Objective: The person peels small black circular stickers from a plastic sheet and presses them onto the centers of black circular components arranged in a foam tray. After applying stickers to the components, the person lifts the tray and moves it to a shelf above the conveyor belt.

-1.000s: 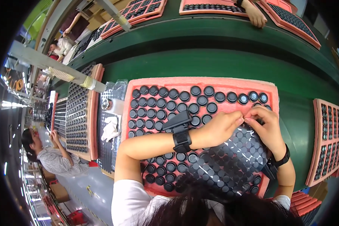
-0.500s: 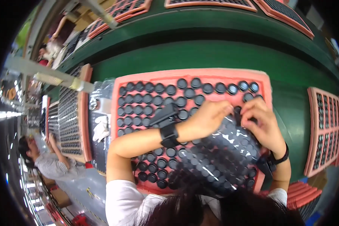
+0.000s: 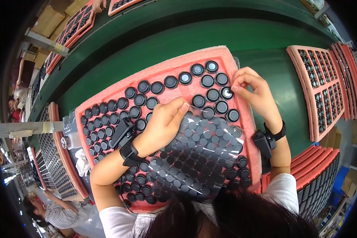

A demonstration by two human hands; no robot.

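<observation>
My left hand pinches the upper edge of a clear plastic sheet covered with rows of dark round stickers. The sheet lies over the middle and near part of a pink foam tray. Round black caps stand in rows in that tray. At its right side my right hand is closed in a pinch on a small dark disc, mostly hidden by the fingertips. Just below those fingertips is a black cap with a pale ring on its top. Several far caps have shiny bluish tops.
The tray stands on a green work surface. To the right are another filled pink tray and stacked trays. A white cloth lies left of the tray. A co-worker in a striped top sits at the far left.
My hands have parted: the left stays on the sheet's edge, while the right has moved away to a cap at the tray's right side. The view has turned and shifted.
</observation>
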